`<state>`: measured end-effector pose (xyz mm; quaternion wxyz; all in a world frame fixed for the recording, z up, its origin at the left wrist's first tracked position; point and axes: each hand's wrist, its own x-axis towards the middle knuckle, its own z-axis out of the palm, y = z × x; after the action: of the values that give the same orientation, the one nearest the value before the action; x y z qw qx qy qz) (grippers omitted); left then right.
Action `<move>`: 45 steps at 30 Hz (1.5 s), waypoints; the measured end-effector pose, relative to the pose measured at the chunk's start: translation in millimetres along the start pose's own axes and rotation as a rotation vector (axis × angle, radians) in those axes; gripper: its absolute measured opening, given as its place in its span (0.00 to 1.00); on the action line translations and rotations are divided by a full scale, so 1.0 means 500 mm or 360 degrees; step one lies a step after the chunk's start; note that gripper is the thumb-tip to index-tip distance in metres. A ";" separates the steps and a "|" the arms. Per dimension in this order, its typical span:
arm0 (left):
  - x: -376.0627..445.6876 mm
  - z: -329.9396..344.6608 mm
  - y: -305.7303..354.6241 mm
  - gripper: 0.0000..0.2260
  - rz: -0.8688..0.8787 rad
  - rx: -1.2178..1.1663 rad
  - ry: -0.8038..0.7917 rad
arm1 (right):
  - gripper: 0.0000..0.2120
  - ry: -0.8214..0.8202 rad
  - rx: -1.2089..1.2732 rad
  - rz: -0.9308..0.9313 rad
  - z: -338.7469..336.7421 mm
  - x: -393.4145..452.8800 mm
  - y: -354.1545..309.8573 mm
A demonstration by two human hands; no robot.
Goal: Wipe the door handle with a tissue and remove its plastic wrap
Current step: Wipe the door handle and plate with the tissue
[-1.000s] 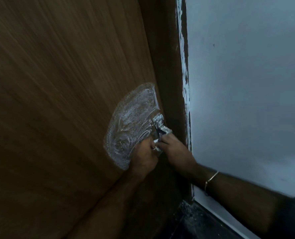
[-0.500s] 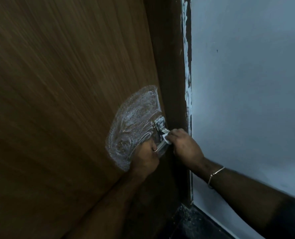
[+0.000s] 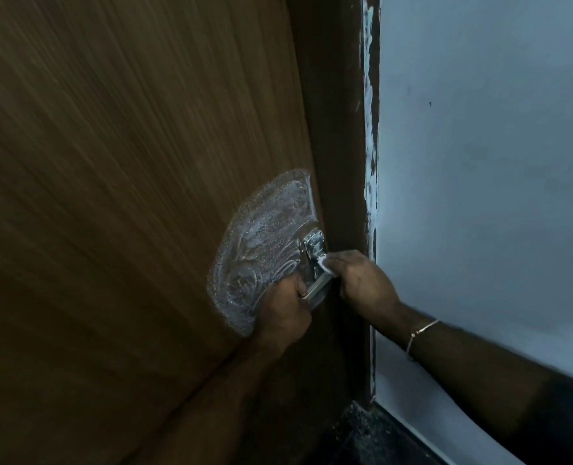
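A shiny metal door handle (image 3: 313,255) sits at the right edge of the brown wooden door (image 3: 127,196), still wrapped in crinkled clear plastic. My left hand (image 3: 286,308) grips the lower end of the handle from below. My right hand (image 3: 362,280) pinches a small white tissue (image 3: 325,265) and presses it against the handle's right side. A fan-shaped patch of white smears (image 3: 265,243) covers the door left of the handle.
The dark door frame (image 3: 338,162) runs upright right of the handle, with white paint streaks along its outer edge. A pale grey wall (image 3: 479,162) fills the right. Dark speckled floor (image 3: 362,437) shows at the bottom.
My right hand has slid up along the handle with the tissue. My left hand has kept its grip low on the handle.
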<state>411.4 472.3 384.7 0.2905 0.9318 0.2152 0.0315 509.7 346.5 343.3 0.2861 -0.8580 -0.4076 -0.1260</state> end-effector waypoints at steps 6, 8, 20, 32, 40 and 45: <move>0.001 0.001 -0.002 0.08 0.0020 0.0011 0.0028 | 0.20 -0.0092 0.0014 -0.0077 0.008 0.006 0.002; 0.001 0.000 -0.002 0.08 0.0032 0.0023 0.0025 | 0.20 0.0002 0.0074 0.0031 0.002 0.009 0.005; 0.000 -0.002 0.001 0.09 0.0022 0.0025 0.0007 | 0.19 -0.0103 -0.0002 -0.0066 -0.001 0.010 -0.003; -0.003 -0.004 0.005 0.09 -0.0012 0.0033 -0.0023 | 0.19 0.0151 0.0590 0.0428 0.033 0.003 -0.018; -0.005 -0.004 0.007 0.11 -0.0020 0.0021 0.0007 | 0.20 0.0673 0.2820 0.1789 0.057 -0.001 -0.053; -0.002 -0.005 0.006 0.09 0.0032 0.0051 -0.0024 | 0.18 0.0410 0.3211 0.1859 0.061 -0.034 -0.058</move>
<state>411.0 470.8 388.6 0.2767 0.9387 0.2041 0.0239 475.8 368.6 322.4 0.8903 -0.2801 0.1649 0.3188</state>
